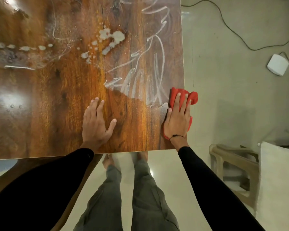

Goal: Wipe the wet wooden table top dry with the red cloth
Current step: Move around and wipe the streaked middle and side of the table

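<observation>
Red cloth [191,97]: lying bunched at the table's right edge, at 4 o'clock from the table centre, partly overhanging the edge toward the floor.
Right hand [178,118]: pressing flat on the cloth, fingers straight and spread, not curling round it.
Left hand [97,123]: resting palm-down on the bare wood at 9 o'clock from the cloth, well apart from it, fingers extended and relaxed, holding nothing.
Wooden table top [45,104]: appearing dry around both hands; carrying wet streaks [150,75] at 11 o'clock from the cloth and puddles [111,36] farther on at 11 o'clock.
Progress estimate: only the near corner is looking wiped; most of the wet surface is waiting.
Risk, cloth: a stroke toward 3 o'clock is likely pushing the overhanging fabric off the edge, since nothing is gripping it.
Risk, water: a saturated bunched cloth is likely smearing the puddles rather than lifting them.
Surroundings: a white box [278,66] with a cable [227,25] is lying on the floor at 2 o'clock; a stool [235,165] is standing at 5 o'clock.
</observation>
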The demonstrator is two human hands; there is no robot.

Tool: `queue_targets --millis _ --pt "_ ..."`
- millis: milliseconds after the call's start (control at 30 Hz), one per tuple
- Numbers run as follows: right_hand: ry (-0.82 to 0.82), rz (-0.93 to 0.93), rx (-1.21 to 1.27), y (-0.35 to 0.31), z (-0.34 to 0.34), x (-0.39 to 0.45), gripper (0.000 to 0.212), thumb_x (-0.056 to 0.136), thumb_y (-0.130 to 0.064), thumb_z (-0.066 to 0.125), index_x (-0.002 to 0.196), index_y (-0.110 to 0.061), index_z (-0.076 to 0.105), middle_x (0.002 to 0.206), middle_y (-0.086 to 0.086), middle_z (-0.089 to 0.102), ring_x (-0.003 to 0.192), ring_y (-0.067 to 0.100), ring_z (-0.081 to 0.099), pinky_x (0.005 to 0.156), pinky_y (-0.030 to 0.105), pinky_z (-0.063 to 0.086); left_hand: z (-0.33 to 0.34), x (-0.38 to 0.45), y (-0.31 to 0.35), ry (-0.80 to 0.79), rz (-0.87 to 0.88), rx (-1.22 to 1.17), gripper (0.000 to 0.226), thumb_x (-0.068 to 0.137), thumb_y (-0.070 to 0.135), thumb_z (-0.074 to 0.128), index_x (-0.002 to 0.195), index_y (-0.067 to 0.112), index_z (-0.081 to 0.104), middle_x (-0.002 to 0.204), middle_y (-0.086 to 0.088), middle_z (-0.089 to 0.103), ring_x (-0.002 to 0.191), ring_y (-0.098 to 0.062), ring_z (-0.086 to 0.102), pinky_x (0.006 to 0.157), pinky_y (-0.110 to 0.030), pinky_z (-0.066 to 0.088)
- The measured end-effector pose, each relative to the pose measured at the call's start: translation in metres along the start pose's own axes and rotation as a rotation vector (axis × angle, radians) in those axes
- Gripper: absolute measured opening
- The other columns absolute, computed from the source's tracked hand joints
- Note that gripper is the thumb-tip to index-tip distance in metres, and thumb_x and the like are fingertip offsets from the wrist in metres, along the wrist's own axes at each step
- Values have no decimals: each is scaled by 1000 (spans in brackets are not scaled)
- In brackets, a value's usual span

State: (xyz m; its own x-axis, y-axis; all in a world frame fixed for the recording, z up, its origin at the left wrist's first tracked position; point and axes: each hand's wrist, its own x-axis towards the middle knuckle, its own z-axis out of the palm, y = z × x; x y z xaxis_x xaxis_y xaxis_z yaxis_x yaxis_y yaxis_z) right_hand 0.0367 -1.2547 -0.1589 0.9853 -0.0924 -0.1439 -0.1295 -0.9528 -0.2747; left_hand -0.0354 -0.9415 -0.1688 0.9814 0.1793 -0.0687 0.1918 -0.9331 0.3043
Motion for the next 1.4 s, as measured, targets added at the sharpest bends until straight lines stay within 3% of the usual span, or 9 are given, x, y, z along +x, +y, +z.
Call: queue_targets --millis 133,333,533,733,833,933,1067,1233,1400 --pt "7 36 23 -3 -3 22 68 116 -34 24 177 -14 2 184 16 -1 171 39 4 136 53 26 4 2 -1 -7 -6 21 88 104 71 45 171 15 29 180 -11 26 167 -33 25 138 -36 1" --pt "4 7 -97 -29 -6 48 70 116 -34 31 177 -11 6 182 23 1 169 44 6 135 56 25 6 -1 -3 -25 -13 35 93 102 75 46 171 16 28 180 -10 25 167 -32 24 137 -41 6" --pt "-143 -415 -117 -29 -8 25 67 117 -33 27 177 -14 3 184 19 2 171 37 -3 139 54 12 4 0 -2 -36 -13 31 94 101 76 45 171 15 29 180 -11 25 167 -33 25 137 -45 9" --pt "-265 -904 -223 31 -26 41 66 116 -36 27 178 -30 4 186 3 1 172 25 -3 139 51 4 3 0 -1 -43 -15 23 95 101 76 47 171 15 28 180 -11 24 167 -33 24 138 -47 10" --pt "-232 -774 -220 18 -30 70 65 116 -41 27 177 -34 5 186 3 1 172 25 -1 138 56 3 2 0 -1 -23 -15 24 94 101 74 49 170 13 29 179 -12 26 167 -35 26 138 -49 13" --pt "-185 -609 -185 -21 -26 76 65 116 -39 26 178 -30 9 185 6 2 172 27 -2 139 51 -4 1 -3 1 -14 -16 12 93 101 74 51 169 13 31 179 -12 27 166 -35 28 138 -54 18" --pt "-252 -791 -204 -52 -19 54 66 116 -38 28 178 -28 8 185 9 4 172 31 -1 139 53 1 -1 -2 3 -11 -14 14 94 100 73 51 169 12 33 178 -12 28 166 -35 29 138 -52 17" --pt "-352 -1114 -282 -10 -22 52 67 117 -40 29 177 -33 2 186 1 -1 172 24 -6 139 51 2 -4 1 6 -17 -18 8 96 98 72 54 168 10 35 177 -15 31 165 -36 31 137 -54 21" --pt "-224 -829 -231 -35 -19 81 66 116 -41 28 177 -35 5 186 1 2 172 25 -1 137 59 10 -10 0 6 -33 -19 -5 96 98 70 56 168 7 37 177 -17 32 165 -38 30 135 -60 25"
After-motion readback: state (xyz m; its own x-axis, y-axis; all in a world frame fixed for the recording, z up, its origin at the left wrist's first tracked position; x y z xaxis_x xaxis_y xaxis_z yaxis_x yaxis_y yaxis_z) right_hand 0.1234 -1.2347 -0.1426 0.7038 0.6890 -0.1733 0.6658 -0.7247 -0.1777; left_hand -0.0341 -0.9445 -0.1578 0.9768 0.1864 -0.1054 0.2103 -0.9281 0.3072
